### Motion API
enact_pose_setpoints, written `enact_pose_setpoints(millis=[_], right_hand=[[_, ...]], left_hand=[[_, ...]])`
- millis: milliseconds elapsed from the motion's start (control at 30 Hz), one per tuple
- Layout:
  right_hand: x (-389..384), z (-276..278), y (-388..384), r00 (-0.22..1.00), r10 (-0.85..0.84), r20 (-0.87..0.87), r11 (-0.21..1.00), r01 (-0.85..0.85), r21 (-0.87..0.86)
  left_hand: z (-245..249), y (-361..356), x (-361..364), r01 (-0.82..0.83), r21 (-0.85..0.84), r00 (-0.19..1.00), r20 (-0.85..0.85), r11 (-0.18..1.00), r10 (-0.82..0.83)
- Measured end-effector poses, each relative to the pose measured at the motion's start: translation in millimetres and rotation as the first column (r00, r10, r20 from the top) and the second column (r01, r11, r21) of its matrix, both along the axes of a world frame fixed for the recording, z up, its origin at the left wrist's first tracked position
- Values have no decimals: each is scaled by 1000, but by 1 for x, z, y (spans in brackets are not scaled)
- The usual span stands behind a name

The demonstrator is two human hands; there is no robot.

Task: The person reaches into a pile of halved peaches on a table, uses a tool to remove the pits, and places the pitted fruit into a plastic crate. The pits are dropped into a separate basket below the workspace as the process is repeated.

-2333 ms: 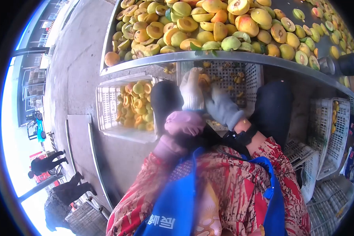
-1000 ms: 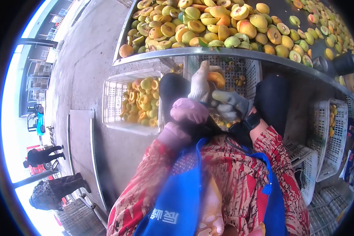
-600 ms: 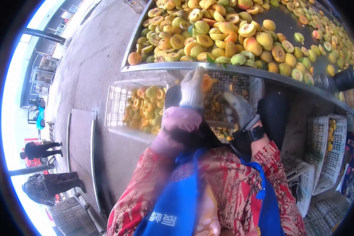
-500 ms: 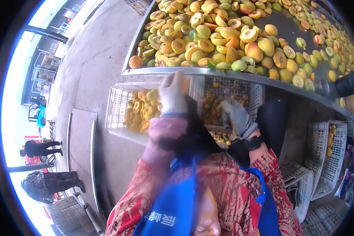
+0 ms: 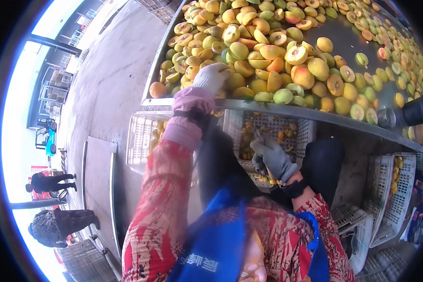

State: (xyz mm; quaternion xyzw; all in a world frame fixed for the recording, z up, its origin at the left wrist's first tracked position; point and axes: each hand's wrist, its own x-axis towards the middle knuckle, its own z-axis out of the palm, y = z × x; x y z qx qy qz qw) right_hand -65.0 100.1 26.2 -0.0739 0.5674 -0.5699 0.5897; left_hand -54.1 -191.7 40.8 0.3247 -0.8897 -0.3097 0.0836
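Far left, in your view: one blue forklift (image 5: 50, 137); one person in dark clothes (image 5: 51, 182), standing; one person in a patterned jacket (image 5: 56, 225), lower down.

Next, below the table's near corner: one white slatted crate (image 5: 138, 141), stocked with yellow fruit, partly behind your sleeve.

Left hand (image 5: 211, 77), yours: white glove, pink cuff, reached over the metal rim (image 5: 291, 110) into the near-left part of the heap. Fingers bent down at the fruit; whether they have closed on a piece, you cannot tell from here.

Halved stone fruit (image 5: 268, 51), yellow-green with red blush: piled on the table, thickest behind the near rim, thinner to the right. One round orange-blushed piece (image 5: 158, 89) sits at the corner, close to the rim. Hazard: a drag of your cuff or a quick pull could tip edge pieces over the low rim.

Right hand (image 5: 275, 159), yours: grey glove, low, over a pitted-scrap crate (image 5: 306, 134) between your knees. Fingers part-curled; possibly a slim tool among them, though the blur hides it, so grip unconfirmed. Hazard: a sharp tip, if present, could nick the glove.

Far right: one black flask (image 5: 418, 111), lying by the rim, liable to roll if knocked; one white crate (image 5: 399, 199), tilted, some yellow fruit inside.
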Motion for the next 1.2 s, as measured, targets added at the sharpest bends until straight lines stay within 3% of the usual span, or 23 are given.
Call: enact_pose_setpoints(millis=[33,67,133,167,200,267,333,400,467,500,633,700,733,800,933,1033,1100,1133,1200], right_hand=[[-2,3,-1,1000,2,-10,1000,-2,2],[-3,-2,-2,1000,1,-11,1000,-1,-1],[-2,-19,-2,986,-31,-166,998,22,-55],[0,-8,-2,986,-28,-163,998,19,-53],[0,7,-3,967,-74,-243,992,47,-114],[8,23,-7,943,-121,-310,983,71,-167],[17,27,-9,891,-230,-391,945,109,-307],[19,1,-7,878,-273,-394,927,130,-352],[14,5,-7,813,-163,-560,974,44,-220],[10,9,1,855,-49,-517,994,-8,-106],[10,-8,8,874,37,-484,994,-82,-71],[18,-26,8,698,-28,-716,999,4,-35],[20,-32,8,701,-25,-713,1000,5,-29],[24,-43,8,598,14,-801,999,-43,-15],[17,-52,6,704,20,-710,998,-51,-23],[22,-40,4,611,68,-788,998,-36,58],[23,-32,2,740,105,-664,994,-51,99],[24,-35,1,742,106,-662,993,-51,102],[25,-44,-1,721,57,-690,998,-32,49]], left_hand=[[5,9,3,-73,73,990,-115,995,82],[5,14,7,-72,71,990,-116,995,80],[4,29,23,-276,24,902,-339,961,268],[5,39,33,-287,62,851,-442,956,284],[4,52,41,-287,63,851,-442,956,284],[8,97,54,-237,388,744,-517,891,423],[7,142,61,-37,659,648,-556,751,521],[6,165,72,-32,695,688,-506,718,520],[4,180,78,173,972,660,-233,158,714],[-16,178,80,142,976,651,-218,165,727],[-33,186,77,181,958,563,-287,224,775],[-49,184,74,65,918,547,-360,391,755],[-45,188,74,61,920,549,-354,386,757],[-35,193,73,222,957,488,-276,188,828],[-44,187,72,223,953,551,-299,207,780],[-50,187,69,235,966,501,-219,112,837],[-67,184,72,178,921,560,-385,348,734],[-68,185,73,175,922,561,-381,345,734],[-69,187,75,61,806,639,-484,589,597]])
